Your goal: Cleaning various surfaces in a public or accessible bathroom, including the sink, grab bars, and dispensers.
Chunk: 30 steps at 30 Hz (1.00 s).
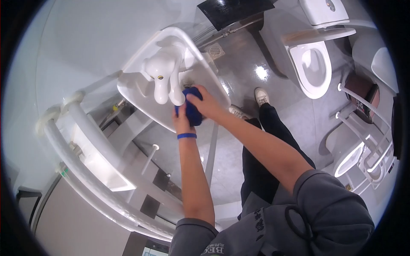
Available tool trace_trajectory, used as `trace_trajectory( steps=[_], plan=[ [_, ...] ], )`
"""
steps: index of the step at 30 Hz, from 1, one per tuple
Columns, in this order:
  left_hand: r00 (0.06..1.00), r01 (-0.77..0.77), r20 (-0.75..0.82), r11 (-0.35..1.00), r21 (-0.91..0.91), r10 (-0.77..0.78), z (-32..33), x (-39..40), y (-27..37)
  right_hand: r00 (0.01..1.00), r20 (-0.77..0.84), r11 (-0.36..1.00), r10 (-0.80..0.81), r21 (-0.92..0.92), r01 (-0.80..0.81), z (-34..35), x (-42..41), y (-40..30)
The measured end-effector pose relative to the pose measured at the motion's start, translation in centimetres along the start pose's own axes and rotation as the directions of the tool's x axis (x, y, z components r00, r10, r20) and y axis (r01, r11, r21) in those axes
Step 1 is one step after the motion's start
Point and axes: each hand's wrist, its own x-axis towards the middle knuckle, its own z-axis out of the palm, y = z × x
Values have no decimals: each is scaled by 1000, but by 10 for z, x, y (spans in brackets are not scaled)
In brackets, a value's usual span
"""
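Observation:
My left hand, with a blue band at its wrist, holds a bunched blue cloth from the near left side. From the right, my right hand grips the same cloth, its thumb pressed over the top. The bundle is over the near right part of a white ceramic basin. Close beyond my fingers is a glossy white animal-shaped fixture with a yellow-ringed eye and rounded limbs. One limb's end is right by the cloth; contact cannot be judged. A small metal fitting behind my fingers is partly hidden.
White grab rails curve along the left, near another basin. A toilet with a raised lid stands at the right. Further fixtures and folding rails lie beyond it. A dark panel is at the top, above pipework.

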Motion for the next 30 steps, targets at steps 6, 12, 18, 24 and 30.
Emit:
trace_trajectory(
  steps=[6, 12, 18, 24, 30],
  plan=[
    [998, 40, -51, 994, -100, -45, -19, 19, 11, 620, -106, 627, -777, -215, 749, -27, -27, -112],
    [815, -538, 150, 635, 555, 559, 8, 20, -8, 119, 651, -179, -749, -372, 911, -17, 22, -150],
    [759, -600, 356, 374, 707, 545, 31, 5, 3, 173, 812, -373, -558, -432, 821, -10, 25, -166],
    [748, -584, 429, 195, 788, 506, 49, -8, 16, 173, 809, -227, -562, -352, 908, -23, 36, -178],
    [647, -648, 613, -98, 756, 454, 51, 1, 24, -39, 746, -329, -664, -245, 912, -27, 52, -173]
  ],
)
